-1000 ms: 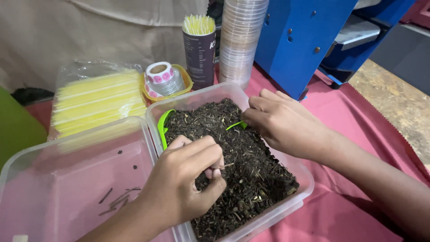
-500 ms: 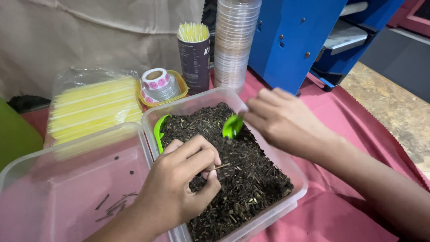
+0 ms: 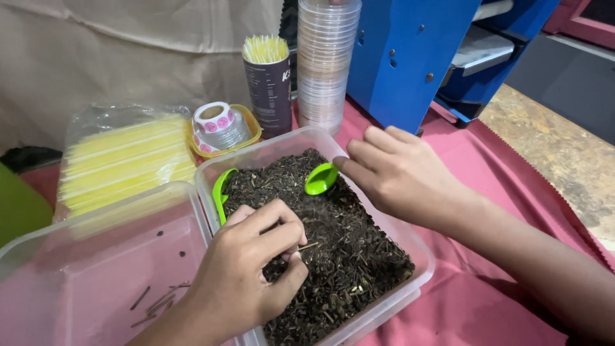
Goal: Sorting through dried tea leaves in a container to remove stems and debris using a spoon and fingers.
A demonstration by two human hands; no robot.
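Observation:
A clear plastic tub (image 3: 419, 256) holds dark dried leaves and twigs (image 3: 349, 234). My right hand (image 3: 400, 176) holds a small green spoon (image 3: 320, 178) just above the leaves at the tub's far side. My left hand (image 3: 246, 275) rests on the leaves at the near left, its thumb and fingers pinched on a thin twig (image 3: 309, 245). A second green scoop (image 3: 220, 191) leans against the tub's left wall. A second clear tub (image 3: 70, 230) to the left holds a few dark twigs (image 3: 154, 300).
Behind the tubs lie a bag of yellow straws (image 3: 122, 160), a sticker roll (image 3: 214, 118) in a yellow dish, a dark cup of straws (image 3: 267, 80) and a stack of clear cups (image 3: 325, 61). A blue machine (image 3: 416, 57) stands at the back right on the pink cloth (image 3: 506, 186).
My right hand has lifted the green spoon out of the leaves and turned its bowl up. My left hand stays pinched on the twig.

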